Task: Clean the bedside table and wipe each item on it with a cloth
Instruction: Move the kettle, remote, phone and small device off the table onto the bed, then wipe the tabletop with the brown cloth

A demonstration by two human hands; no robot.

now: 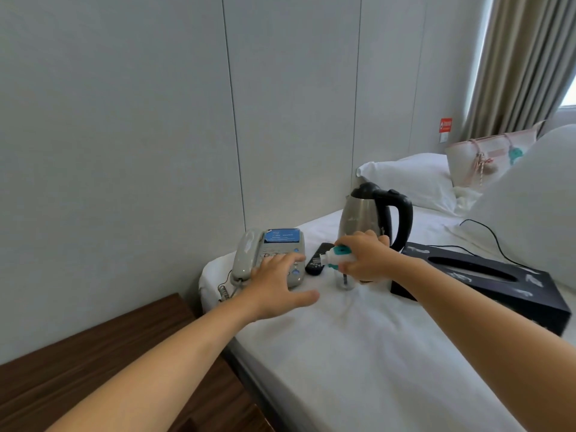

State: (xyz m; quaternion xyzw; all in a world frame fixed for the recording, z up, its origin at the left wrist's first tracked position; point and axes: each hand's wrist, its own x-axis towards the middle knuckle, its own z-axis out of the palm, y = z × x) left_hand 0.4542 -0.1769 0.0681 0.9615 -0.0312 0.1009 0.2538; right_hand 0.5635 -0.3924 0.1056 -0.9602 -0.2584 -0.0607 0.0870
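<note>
at lower left of the frame the dark wood table (93,363) shows bare grain beside the bed (358,353). the items sit on the white sheet at centre instead. first comes the phone (268,255), with the left hand (277,285) laid flat across its keypad, fingers straight and thumb spread, gripping nothing. just right of it lies a black remote (316,263). next, the right hand (364,260) is curled round a small white and teal device (338,256), holding it above a little clear bottle (345,280). behind stands the kettle (371,218), and at right the black tissue box (486,285). no cloth is in view. my guess: this is the clearing step, with wiping not yet begun. the next move calls for setting the device down steadily, then fetching a cloth.
</note>
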